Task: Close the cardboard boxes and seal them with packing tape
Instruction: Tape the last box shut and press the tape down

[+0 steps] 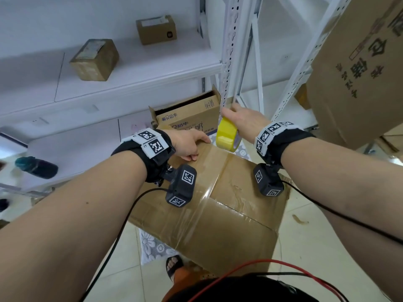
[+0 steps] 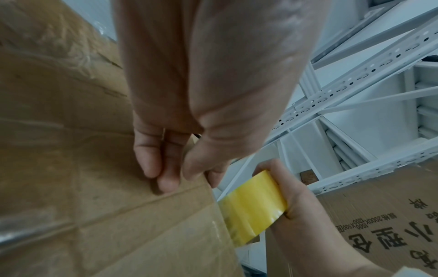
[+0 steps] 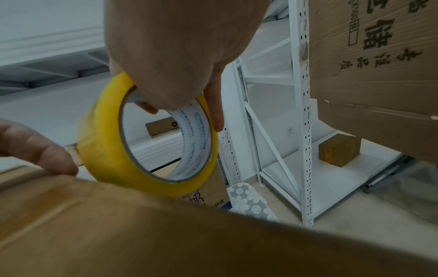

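A large brown cardboard box (image 1: pixel 229 214) stands in front of me with its flaps closed. A strip of clear tape (image 1: pixel 209 192) runs across its top towards the far edge. My left hand (image 1: pixel 199 149) presses its fingers flat on the box top (image 2: pixel 71 168) near that far edge, with the thumb at the rim. My right hand (image 1: pixel 237 118) grips a yellow roll of packing tape (image 1: pixel 227 136) just past the same edge, close beside the left hand. In the right wrist view the thumb reaches through the roll's core (image 3: pixel 106 150) and the fingers wrap its outside.
An open printed carton (image 1: pixel 189 114) stands right behind the box. White metal shelf uprights (image 1: pixel 231 51) rise beyond it. Small boxes (image 1: pixel 94 59) sit on the left shelf and a big printed box (image 1: pixel 357 73) looms at right. A dark bottle (image 1: pixel 36 167) lies left. My sandalled foot (image 1: pixel 174 267) is below.
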Demonstrator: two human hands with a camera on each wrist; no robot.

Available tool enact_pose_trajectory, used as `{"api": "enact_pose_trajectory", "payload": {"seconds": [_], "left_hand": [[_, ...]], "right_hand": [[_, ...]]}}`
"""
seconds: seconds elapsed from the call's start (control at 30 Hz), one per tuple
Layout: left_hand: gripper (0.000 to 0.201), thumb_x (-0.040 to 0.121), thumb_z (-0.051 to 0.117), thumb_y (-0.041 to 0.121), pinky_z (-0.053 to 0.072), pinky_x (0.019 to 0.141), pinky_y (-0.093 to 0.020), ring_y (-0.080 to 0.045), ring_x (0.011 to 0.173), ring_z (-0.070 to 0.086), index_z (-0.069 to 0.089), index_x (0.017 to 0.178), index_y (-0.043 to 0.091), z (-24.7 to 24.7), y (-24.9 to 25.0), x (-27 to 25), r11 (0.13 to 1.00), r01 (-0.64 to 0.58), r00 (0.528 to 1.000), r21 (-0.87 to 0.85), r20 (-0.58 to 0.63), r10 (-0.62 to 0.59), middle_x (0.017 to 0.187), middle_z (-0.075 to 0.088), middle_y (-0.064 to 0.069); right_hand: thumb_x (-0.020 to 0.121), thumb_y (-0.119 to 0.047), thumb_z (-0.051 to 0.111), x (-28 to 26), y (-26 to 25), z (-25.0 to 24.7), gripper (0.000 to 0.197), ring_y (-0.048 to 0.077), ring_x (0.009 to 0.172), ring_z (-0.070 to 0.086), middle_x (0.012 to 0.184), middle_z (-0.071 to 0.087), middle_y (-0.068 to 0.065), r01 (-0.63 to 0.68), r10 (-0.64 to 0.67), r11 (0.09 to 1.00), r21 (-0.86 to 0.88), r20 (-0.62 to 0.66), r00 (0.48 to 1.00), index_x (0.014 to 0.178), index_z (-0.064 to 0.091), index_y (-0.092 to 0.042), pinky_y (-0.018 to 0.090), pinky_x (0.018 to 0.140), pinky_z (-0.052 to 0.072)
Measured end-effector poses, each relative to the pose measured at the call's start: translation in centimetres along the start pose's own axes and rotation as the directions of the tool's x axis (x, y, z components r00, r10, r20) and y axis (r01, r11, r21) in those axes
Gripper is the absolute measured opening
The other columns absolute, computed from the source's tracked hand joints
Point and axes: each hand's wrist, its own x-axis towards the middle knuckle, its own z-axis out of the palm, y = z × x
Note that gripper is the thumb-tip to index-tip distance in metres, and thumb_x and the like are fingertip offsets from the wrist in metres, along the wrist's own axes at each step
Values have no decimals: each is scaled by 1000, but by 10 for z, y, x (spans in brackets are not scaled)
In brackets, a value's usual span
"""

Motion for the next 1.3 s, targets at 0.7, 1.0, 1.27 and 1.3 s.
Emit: {"api": "enact_pose_trajectory", "payload": {"seconds": [0.7,1.0,1.27,1.3], "left_hand": [[79,90,42,-6,45,99,-38,-27,118,50,19,148,42,24,14,-31,903,-8,999,430,-36,26,148,20,-4],[73,88,51,6,34,106,-46,-30,137,16,25,146,43,40,31,-31,672,-3,991,740,-88,101,152,13,-4],[91,90,19,72,-4,120,-42,-16,145,-20,-13,152,14,75,19,-36,638,-59,995,768,-3,95,158,-23,-2],[93,89,19,74,-5,120,-42,-15,145,-21,-15,151,13,81,15,-39,641,-65,994,765,-8,110,157,-24,-2]], "right_hand": [[97,-13,38,-4,-2,-1,30,20,66,40,107,46,18,25,-46,997,76,286,957,126,33,-6,29,57,29],[88,-6,54,0,-6,-12,45,29,81,49,99,53,21,10,-39,997,82,360,932,128,34,-5,39,72,40],[86,3,53,-1,-7,-8,52,25,82,43,112,51,23,-48,9,994,100,358,934,133,33,-6,32,70,32],[87,0,51,-2,-6,-8,48,26,81,43,107,51,21,-56,14,992,112,343,939,132,34,-5,33,70,32]]}}
